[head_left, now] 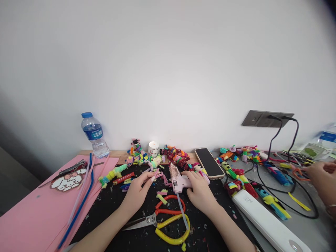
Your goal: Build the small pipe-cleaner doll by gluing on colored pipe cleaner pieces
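My left hand [135, 190] is pinched closed on a small pink pipe cleaner piece [158, 174]. To its right, my right hand [198, 189] is wrapped round a pale pink hot glue gun [181, 182]. The gun's nozzle, stained brown, faces the wall, and a clear glue stick [183, 210] sticks out of its back toward me. Scissors [157, 218] with one red and one yellow handle loop lie open on the black mat below both hands. Short pink and yellow pipe cleaner offcuts [162, 197] are scattered between my hands.
A water bottle [95, 134], pink sheets [23, 210] and a blue pipe cleaner [78, 206] are on the left. Pipe cleaner dolls [175, 155] and a phone [209, 162] stand behind. A white power bank-like bar [267, 220], black cables [312, 199] and another person's hand [321, 178] are right.
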### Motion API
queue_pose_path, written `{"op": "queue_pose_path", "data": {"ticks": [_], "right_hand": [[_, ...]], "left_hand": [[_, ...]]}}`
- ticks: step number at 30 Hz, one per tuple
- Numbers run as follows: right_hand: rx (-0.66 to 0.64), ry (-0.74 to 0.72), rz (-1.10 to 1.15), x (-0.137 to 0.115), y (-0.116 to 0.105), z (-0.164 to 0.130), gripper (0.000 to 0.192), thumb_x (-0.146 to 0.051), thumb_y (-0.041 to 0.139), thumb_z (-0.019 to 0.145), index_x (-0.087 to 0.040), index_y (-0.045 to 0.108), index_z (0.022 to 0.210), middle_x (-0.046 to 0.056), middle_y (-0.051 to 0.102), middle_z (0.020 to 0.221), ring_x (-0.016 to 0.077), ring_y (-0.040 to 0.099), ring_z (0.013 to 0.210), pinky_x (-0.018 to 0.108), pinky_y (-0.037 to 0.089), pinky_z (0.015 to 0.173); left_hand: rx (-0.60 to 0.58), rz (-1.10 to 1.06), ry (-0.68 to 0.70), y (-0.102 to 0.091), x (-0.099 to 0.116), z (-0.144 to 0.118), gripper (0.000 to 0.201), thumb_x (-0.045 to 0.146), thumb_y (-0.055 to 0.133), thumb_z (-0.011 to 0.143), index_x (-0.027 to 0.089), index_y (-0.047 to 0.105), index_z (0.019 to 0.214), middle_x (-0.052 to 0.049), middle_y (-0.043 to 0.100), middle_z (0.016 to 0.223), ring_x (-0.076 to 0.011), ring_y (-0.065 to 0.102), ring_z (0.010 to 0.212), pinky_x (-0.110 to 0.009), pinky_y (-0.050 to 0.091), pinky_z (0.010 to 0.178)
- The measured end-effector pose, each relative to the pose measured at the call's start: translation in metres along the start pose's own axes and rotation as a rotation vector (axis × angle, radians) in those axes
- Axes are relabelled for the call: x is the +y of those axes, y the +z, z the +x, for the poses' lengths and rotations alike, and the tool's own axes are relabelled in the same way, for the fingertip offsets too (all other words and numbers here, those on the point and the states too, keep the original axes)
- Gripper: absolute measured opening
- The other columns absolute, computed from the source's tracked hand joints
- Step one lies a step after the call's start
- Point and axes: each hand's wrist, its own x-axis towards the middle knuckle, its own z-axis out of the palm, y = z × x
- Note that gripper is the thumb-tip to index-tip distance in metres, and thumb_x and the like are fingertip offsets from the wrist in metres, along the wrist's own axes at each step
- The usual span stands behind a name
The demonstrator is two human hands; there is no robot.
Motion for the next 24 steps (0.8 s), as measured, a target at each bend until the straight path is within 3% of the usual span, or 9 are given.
{"op": "queue_pose_path", "data": {"ticks": [8,13,17,24], "right_hand": [[0.093,0.057,-0.124,0.007,0.005,0.001,0.054,0.002,0.043,0.062,-0.019,0.060,0.108,0.009,0.060,0.106,0.0299,0.048,0.104,0.046,0.038,0.089],[0.273,-0.199,0.058,-0.007,-0.001,-0.004,0.051,-0.008,0.050,0.076,-0.021,0.048,0.125,0.011,0.049,0.121,0.0270,0.044,0.113,0.045,0.040,0.097],[0.237,-0.389,0.078,-0.023,0.004,-0.008,0.050,-0.015,0.059,0.080,-0.023,0.047,0.128,0.011,0.046,0.127,0.0280,0.042,0.116,0.045,0.042,0.097],[0.245,-0.486,0.075,-0.031,0.018,-0.008,0.038,-0.009,0.055,0.086,-0.022,0.054,0.121,0.010,0.053,0.121,0.0264,0.046,0.111,0.045,0.046,0.092]], "left_hand": [[-0.068,-0.013,0.055,0.001,0.001,-0.001,0.019,0.028,0.046,0.092,0.020,0.062,0.098,-0.006,0.065,0.114,-0.0227,0.057,0.112,-0.038,0.042,0.100],[-0.129,0.003,0.146,0.005,-0.001,-0.003,0.014,0.024,0.047,0.092,0.020,0.061,0.092,-0.007,0.063,0.112,-0.0210,0.054,0.112,-0.038,0.040,0.102],[-0.194,0.013,0.213,0.008,0.001,-0.005,0.014,0.020,0.048,0.092,0.022,0.061,0.089,-0.004,0.063,0.113,-0.0185,0.049,0.116,-0.036,0.035,0.105],[-0.237,0.043,0.231,0.008,0.008,-0.008,0.012,0.023,0.051,0.093,0.022,0.062,0.087,-0.004,0.062,0.114,-0.0194,0.046,0.117,-0.034,0.035,0.104]]}}
